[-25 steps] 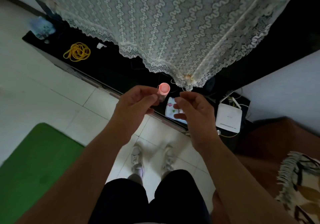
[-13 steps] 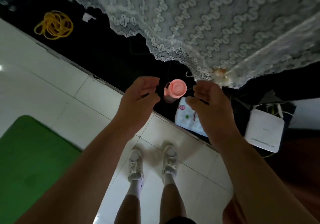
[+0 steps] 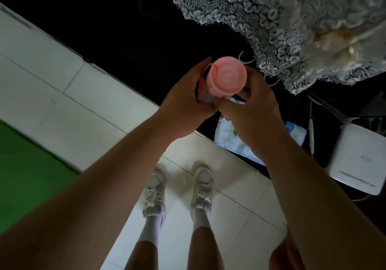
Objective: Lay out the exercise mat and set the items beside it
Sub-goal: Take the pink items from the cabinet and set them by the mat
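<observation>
A bottle with a round pink lid (image 3: 228,74) stands upright between my two hands, above the black low cabinet (image 3: 129,40). My left hand (image 3: 183,104) grips its body from the left, and my right hand (image 3: 253,111) grips it from the right, lower down. The bottle's body is mostly hidden behind my fingers. The green exercise mat (image 3: 27,165) lies flat on the white tiled floor at the lower left. A white cloth with small coloured prints (image 3: 231,136) lies on the cabinet under my right wrist.
A white lace cover (image 3: 292,19) hangs over the upper right. A white router box (image 3: 359,161) with cables sits on the right. My feet in white shoes (image 3: 179,190) stand on the tiles close to the cabinet's edge.
Both hands have closed in on the pink-lidded bottle and now hold it. The view has moved closer to the cabinet, so the bottle looks larger.
</observation>
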